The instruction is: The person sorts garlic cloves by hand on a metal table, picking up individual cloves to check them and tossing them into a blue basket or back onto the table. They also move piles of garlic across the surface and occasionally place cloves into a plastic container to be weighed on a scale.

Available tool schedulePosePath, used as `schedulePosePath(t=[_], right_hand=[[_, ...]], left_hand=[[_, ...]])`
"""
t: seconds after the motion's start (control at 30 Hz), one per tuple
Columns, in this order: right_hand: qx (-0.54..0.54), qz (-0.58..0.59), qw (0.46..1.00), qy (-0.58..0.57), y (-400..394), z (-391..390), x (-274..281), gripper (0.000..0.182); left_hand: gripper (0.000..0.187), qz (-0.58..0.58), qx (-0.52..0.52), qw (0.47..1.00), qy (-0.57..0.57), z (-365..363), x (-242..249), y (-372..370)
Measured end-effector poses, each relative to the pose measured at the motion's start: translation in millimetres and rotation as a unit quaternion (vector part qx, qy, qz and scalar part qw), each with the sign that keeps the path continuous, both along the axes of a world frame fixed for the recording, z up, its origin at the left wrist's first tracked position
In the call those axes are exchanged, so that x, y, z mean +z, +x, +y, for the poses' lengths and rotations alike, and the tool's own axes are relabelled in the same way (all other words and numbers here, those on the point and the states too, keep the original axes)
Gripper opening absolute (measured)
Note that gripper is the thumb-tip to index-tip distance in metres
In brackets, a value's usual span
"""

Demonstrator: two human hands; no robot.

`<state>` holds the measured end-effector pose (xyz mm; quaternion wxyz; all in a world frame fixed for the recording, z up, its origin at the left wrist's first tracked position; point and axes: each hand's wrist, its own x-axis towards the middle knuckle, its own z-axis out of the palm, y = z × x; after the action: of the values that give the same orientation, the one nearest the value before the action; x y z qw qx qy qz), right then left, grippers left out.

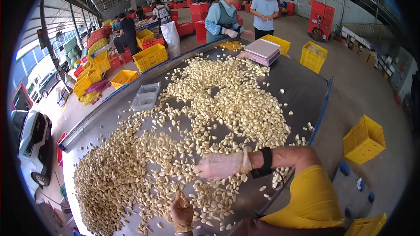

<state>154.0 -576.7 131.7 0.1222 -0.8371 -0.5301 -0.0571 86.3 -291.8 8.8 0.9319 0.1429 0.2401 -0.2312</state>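
Peeled garlic cloves (245, 113) cover much of a metal table in loose heaps. My left hand (181, 212) is at the near edge of the cloves, its thumb and fingers drawn together at the tips; whatever lies between them is too small to make out. Over the middle of the spread is my right hand (221, 165), in a thin pale glove, palm down and low among the cloves. Its fingertips point left and are blurred, so their grip is hidden. A denser heap of cloves (109, 179) lies to the left of both hands.
A clear plastic tray (146, 96) sits near the table's left edge. Toward the far end stands a pink scale (261, 51). Two people face each other beyond the table. Yellow crates (364, 140) stand on the floor at right; more crates and other workers are at back left.
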Motion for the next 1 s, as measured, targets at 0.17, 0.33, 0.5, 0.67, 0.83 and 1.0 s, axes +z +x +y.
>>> schedulePosePath(t=[0.17,0.33,0.5,0.67,0.83,1.0], right_hand=[[0.118,-0.123,0.974,-0.150,17,85,122,0.011],[0.180,-0.060,0.963,-0.193,26,120,187,0.028],[0.235,-0.088,0.952,-0.177,38,166,217,0.045],[0.148,-0.049,0.980,-0.127,107,180,179,0.063],[-0.107,0.131,0.974,-0.149,227,132,-25,0.086],[-0.326,0.171,0.923,-0.110,226,138,-144,0.087]], left_hand=[[0.038,-0.030,-0.037,0.998,0.049,-2,20,-20],[0.019,-0.023,-0.067,0.984,0.166,32,9,-59],[0.019,-0.018,0.032,0.991,0.125,39,22,-70],[0.044,0.021,0.121,0.992,-0.028,26,19,-73],[0.035,-0.003,0.101,0.994,-0.035,28,-4,-46],[0.034,0.002,0.114,0.991,-0.063,25,-24,0]])
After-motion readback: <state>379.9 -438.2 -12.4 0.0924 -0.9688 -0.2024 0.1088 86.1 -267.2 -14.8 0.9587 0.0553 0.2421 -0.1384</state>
